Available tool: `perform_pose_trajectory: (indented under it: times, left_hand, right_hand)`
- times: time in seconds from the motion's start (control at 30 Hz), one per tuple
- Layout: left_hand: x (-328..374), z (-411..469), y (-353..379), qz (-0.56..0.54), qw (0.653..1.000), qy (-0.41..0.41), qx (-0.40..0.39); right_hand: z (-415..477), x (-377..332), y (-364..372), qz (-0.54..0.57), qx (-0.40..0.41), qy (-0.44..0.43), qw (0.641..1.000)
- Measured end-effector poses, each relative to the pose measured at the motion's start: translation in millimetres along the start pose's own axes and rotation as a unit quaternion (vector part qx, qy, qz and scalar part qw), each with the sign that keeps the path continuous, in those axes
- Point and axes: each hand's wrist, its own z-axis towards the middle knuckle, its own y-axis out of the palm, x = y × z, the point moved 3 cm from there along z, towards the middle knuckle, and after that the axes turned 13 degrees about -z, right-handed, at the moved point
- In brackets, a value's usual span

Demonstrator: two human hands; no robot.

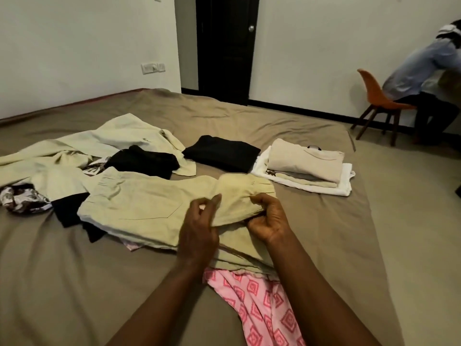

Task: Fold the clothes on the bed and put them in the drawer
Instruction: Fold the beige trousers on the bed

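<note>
1. Fingers (213,203) of the left hand (197,231) curl on the folded flap of the pale beige cotton trousers (149,208) and pinch its edge.
2. The right hand (268,218) grips the same flap, with the thumb on top and the other fingers tucked under.
3. The trousers lie in the middle of the big bed with the brown sheet (74,283), right in front of the person.
4. At 6 o'clock from the trousers is a pink cloth with diamond shapes (259,303), partly under them.
5. At 12 o'clock sits a folded black cloth (222,152). At 2 o'clock is a neat pile of cream and white folded clothes (306,168).
6. At 10 o'clock a loose cream cloth (82,151) is spread out, with a crumpled black cloth (142,159) on it. At 9 o'clock lies a black and white patterned cloth (20,198).
7. Far off at 2 o'clock, another person sits on an orange plastic chair (374,93).
</note>
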Motion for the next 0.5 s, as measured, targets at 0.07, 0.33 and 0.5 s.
perform_pose_trajectory:
  times: [0.07, 0.33, 0.5]
  left_hand:
    - [-7.2, 18.1, -21.5, 0.063, 0.995, 0.070, -0.008]
    - [-85.6, 4.3, -48.8, 0.218, 0.955, 0.039, -0.195]
    - [-67.4, 24.9, -59.5, -0.042, 0.975, -0.191, -0.107]
  right_hand:
    - [2.8, 3.9, 0.1, 0.001, -0.025, -0.021, 0.999]
    - [14.3, 54.2, -20.9, -0.169, 0.144, 0.080, 0.972]
    - [18.2, 44.1, -10.9, -0.254, 0.157, 0.054, 0.953]
